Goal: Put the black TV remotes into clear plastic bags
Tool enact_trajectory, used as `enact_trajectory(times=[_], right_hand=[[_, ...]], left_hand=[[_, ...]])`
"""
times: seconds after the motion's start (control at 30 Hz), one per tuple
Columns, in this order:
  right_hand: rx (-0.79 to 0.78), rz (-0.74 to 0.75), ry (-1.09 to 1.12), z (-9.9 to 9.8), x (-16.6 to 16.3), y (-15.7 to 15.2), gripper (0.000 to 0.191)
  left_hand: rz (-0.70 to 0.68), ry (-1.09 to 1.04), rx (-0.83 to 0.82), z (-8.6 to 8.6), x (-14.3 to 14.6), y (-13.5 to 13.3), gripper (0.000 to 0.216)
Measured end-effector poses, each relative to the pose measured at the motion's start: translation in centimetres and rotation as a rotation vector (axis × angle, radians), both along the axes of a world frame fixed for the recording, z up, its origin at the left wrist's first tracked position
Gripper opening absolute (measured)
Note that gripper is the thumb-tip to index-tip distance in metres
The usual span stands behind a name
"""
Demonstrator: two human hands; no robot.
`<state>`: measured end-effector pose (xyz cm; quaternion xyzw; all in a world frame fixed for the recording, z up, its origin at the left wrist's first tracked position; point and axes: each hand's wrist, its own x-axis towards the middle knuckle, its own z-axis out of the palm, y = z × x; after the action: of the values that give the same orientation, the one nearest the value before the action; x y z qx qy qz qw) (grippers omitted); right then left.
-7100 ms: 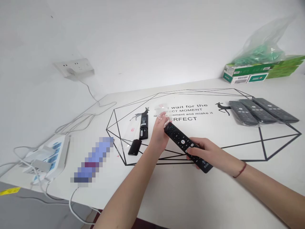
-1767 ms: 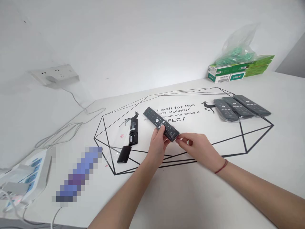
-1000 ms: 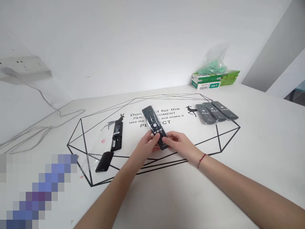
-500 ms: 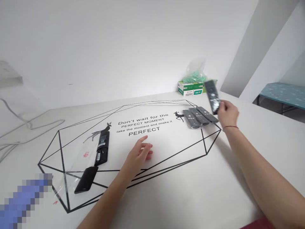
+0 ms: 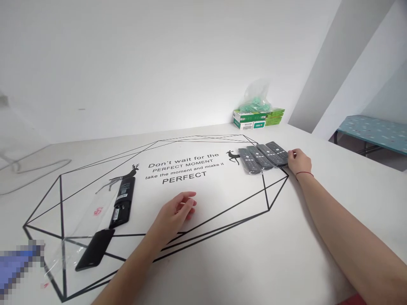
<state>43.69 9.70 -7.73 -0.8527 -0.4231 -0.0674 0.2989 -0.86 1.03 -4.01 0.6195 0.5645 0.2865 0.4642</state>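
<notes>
Several dark remote controls [image 5: 259, 157] lie side by side in clear wrap at the far right of the white table [image 5: 241, 254]. My right hand [image 5: 299, 161] reaches to the right end of that row. Its fingers are curled on the near end of the rightmost remote [image 5: 278, 153], which lies flat on the table. My left hand [image 5: 177, 208] rests on the table's middle, below the printed words. It holds nothing and its fingers are loosely apart.
A remote lying face down [image 5: 122, 201], a loose black battery cover [image 5: 94, 250] and a clear plastic sleeve [image 5: 79, 222] lie at the left. Green boxes [image 5: 258, 119] under a plastic bag stand at the back. White cables [image 5: 34, 169] trail at far left.
My right hand carried the remote from the table's middle to the far right and set it down at the end of the row. My left hand let go and sank to the table.
</notes>
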Motion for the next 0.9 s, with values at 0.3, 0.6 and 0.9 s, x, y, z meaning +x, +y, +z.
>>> enact_trajectory(times=[0.3,0.6,0.9], right_hand=[[0.004,-0.051,0.026,2.0,-2.7,-1.6,0.042],[0.455,0.762,-0.484,2.6,-15.2,-2.8,0.012],[0.188,1.693,-0.187,1.4,-37.4,-12.9,0.023]], left_hand=[[-0.070,0.168,0.185,0.4,-0.1,-0.6,0.033],[0.461,0.775,0.361,2.8,-7.4,1.9,0.037],[0.505,0.926,-0.007,2.3,-10.7,2.3,0.049]])
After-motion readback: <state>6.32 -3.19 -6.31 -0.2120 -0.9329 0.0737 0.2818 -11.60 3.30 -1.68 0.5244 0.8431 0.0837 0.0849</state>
